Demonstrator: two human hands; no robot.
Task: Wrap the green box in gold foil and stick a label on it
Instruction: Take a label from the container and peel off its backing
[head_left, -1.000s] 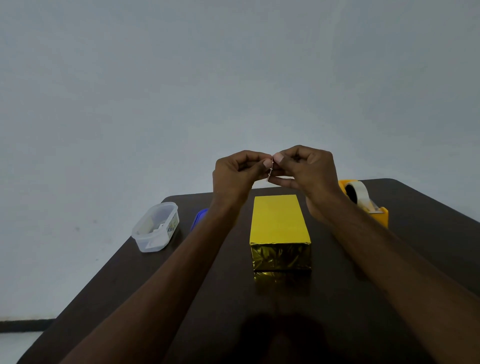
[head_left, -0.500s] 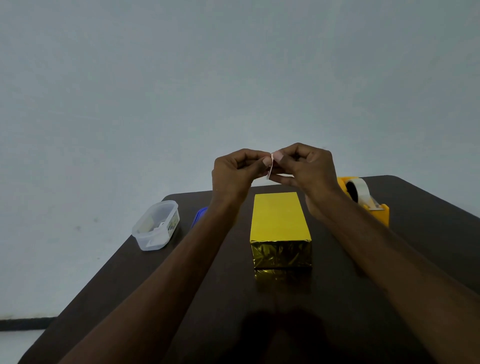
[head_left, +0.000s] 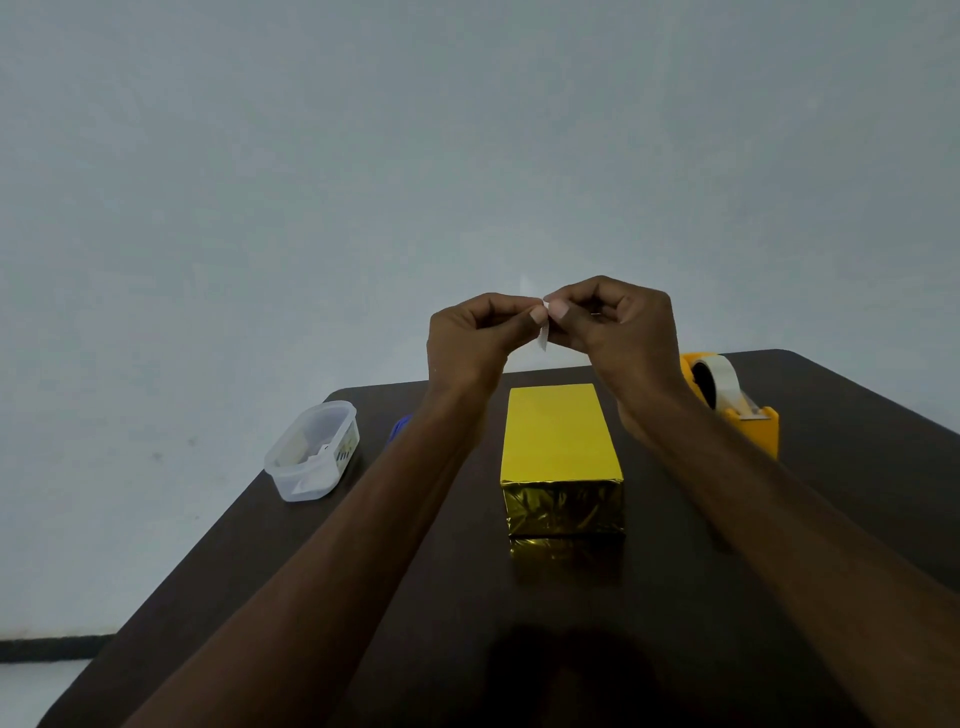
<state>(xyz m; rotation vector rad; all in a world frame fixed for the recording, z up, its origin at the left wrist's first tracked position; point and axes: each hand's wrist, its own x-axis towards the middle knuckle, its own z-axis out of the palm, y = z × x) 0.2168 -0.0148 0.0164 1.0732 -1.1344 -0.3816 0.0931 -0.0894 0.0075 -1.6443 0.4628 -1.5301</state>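
The box (head_left: 560, 447), fully covered in gold foil, lies lengthwise in the middle of the dark table (head_left: 675, 597). No green shows. Above its far end, in the air, my left hand (head_left: 470, 340) and my right hand (head_left: 618, 325) meet fingertip to fingertip. Both pinch a small white label (head_left: 543, 338) that hangs edge-on between the thumbs. The rest of the label is hidden by my fingers.
A clear plastic tub (head_left: 312, 451) with small paper pieces stands at the table's left edge. A blue object (head_left: 399, 427) peeks out behind my left forearm. An orange tape dispenser (head_left: 730, 402) sits at the right. A plain wall lies beyond the far edge.
Both hands have risen slightly with the label still pinched between them. The right fingers have shifted on it. The box has not moved.
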